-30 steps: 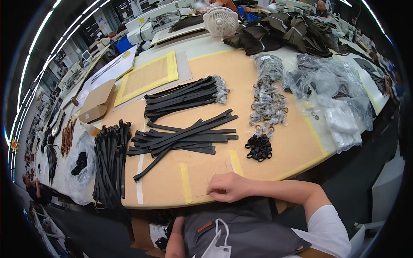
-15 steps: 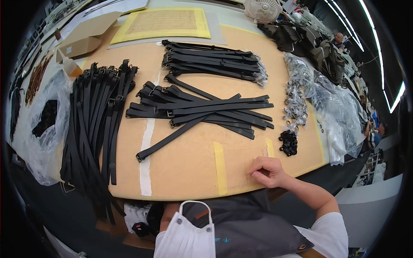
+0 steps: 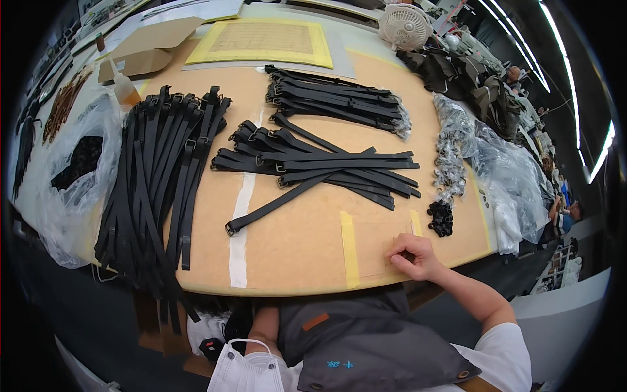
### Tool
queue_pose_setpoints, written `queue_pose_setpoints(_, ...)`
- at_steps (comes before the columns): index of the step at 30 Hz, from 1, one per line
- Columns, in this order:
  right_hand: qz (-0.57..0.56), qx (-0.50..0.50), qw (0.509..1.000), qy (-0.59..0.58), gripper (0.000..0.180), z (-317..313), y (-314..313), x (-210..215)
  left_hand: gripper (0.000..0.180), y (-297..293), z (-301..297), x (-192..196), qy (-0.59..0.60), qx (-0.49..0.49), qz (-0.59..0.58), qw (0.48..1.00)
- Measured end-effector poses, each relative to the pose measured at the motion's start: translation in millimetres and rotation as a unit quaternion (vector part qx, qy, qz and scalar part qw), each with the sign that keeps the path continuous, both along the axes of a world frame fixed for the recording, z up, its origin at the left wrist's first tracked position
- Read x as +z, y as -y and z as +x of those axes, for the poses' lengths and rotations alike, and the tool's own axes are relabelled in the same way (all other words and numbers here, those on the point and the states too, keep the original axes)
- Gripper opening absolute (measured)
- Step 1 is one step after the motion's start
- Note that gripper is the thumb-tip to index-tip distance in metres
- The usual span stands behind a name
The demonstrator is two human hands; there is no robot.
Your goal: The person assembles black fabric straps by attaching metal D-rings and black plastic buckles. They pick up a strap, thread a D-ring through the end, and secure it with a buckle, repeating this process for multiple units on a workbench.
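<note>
Your right hand (image 3: 420,257) rested on the table (image 3: 294,261), its fingers curled into a loose fist, and I could not tell whether they pinched anything; your left hand was hidden below the table edge, its fingers unreadable. Small black rings (image 3: 441,219) lay heaped just beyond your right hand, black straps (image 3: 326,166) crossed to its left; the piles were apparently set apart by kind for easy picking

Blue marks (image 3: 341,364) on the gray apron (image 3: 385,333) are illegible.
</note>
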State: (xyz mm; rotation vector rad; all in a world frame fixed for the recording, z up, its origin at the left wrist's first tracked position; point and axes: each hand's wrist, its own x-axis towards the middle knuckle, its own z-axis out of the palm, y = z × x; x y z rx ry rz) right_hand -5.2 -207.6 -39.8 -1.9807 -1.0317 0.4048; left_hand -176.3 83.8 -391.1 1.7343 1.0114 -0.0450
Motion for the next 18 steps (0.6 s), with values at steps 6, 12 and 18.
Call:
queue_pose_setpoints(6, -0.003, -0.018, 1.0, 0.01, 0.005, -6.0, 7.5, -2.8, 0.023, 4.6, -5.4, 5.7, 0.001, -0.01, 0.007, 1.0)
queue_pose_setpoints(12, 0.006, 0.003, 1.0, 0.016, 0.005, -6.4, -0.5, 3.9, 0.024, 5.4, -12.8, 7.8, 0.007, 0.007, 0.018, 1.0)
queue_pose_setpoints(18, 0.011, -0.01, 1.0, 0.025, 0.005, -9.6, 4.2, -1.3, 0.025, 8.6, -11.5, 8.7, 0.007, 0.003, 0.02, 1.0)
